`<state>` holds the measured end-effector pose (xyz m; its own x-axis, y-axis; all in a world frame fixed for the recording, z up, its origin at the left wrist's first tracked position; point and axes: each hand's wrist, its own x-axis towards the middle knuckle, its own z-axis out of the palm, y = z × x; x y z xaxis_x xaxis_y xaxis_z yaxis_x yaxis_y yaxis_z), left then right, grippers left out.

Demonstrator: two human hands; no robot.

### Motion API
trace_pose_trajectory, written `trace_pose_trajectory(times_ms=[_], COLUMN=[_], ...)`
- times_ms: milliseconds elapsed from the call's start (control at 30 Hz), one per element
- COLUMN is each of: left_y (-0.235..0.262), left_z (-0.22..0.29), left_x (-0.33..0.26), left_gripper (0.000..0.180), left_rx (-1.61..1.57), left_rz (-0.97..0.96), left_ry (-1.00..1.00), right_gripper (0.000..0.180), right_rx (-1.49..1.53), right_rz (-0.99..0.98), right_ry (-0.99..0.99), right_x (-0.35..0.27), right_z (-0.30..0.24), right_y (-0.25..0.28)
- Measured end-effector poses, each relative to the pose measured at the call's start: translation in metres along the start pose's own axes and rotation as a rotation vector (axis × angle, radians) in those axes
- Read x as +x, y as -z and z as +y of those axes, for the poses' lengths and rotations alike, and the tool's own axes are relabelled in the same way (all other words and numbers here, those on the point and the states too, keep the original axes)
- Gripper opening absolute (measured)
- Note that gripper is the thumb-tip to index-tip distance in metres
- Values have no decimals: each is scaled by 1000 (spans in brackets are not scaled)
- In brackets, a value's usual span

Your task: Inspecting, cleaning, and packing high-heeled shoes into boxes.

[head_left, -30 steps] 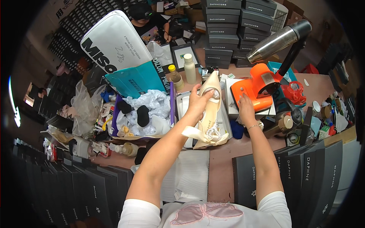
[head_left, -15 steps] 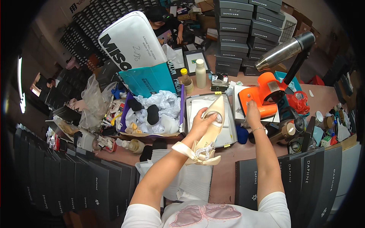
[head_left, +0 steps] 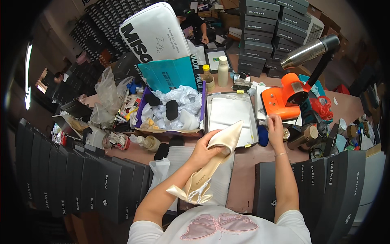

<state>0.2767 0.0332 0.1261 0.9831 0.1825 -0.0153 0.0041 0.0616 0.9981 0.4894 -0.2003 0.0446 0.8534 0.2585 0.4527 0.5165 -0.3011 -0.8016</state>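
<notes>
My left hand point(head_left: 205, 152) is closed round the front of a cream satin pointed-toe shoe point(head_left: 228, 137). Its toe points up and away. At the heel end, nearer my body, are a bow and a jewelled ornament. Off to the right, my right hand point(head_left: 275, 129) has its fingers pinched together, with a small pale bit at the tips that I cannot make out. It is just in front of an orange machine point(head_left: 280, 103) on a white board. Beyond the shoe lies a shallow tray point(head_left: 253, 134) holding white sheets point(head_left: 227, 112).
Left of the tray stands a purple-edged box point(head_left: 203, 107) of crumpled white paper and black bundles. A metal cylinder point(head_left: 308, 51) juts over the orange machine. Dark shoeboxes point(head_left: 258, 36) rise behind; more point(head_left: 313, 183) flank me. Two bottles point(head_left: 222, 72) stand at the back.
My left hand has brought the shoe nearer my body and turned it, so more of the toe's outside shows. My right hand has drawn back from the orange machine towards me.
</notes>
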Motion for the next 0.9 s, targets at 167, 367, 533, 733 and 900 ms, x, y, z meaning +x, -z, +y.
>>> trace_pose_trajectory(times_ms=[167, 367, 533, 733, 900], left_y=[24, 50, 66, 88, 101], left_z=[-12, -35, -40, -47, -62], left_x=[-84, -163, -206, -240, -285], left_gripper=[59, 60, 60, 64, 69], left_rx=[-120, -115, -159, -174, -69], left_rz=[-36, -72, -71, -168, -303], left_ry=[134, 228, 251, 326, 388], right_gripper=[7, 9, 11, 18, 20], right_rx=[384, 487, 284, -109, -132], right_rz=[-185, -264, -358, -549, -827], right_ry=[-376, -468, -30, 438, 308], right_x=[-138, -230, -234, -237, -278], right_z=[-77, -177, -241, -285, -290], right_y=[1, -2, -33, -86, -84])
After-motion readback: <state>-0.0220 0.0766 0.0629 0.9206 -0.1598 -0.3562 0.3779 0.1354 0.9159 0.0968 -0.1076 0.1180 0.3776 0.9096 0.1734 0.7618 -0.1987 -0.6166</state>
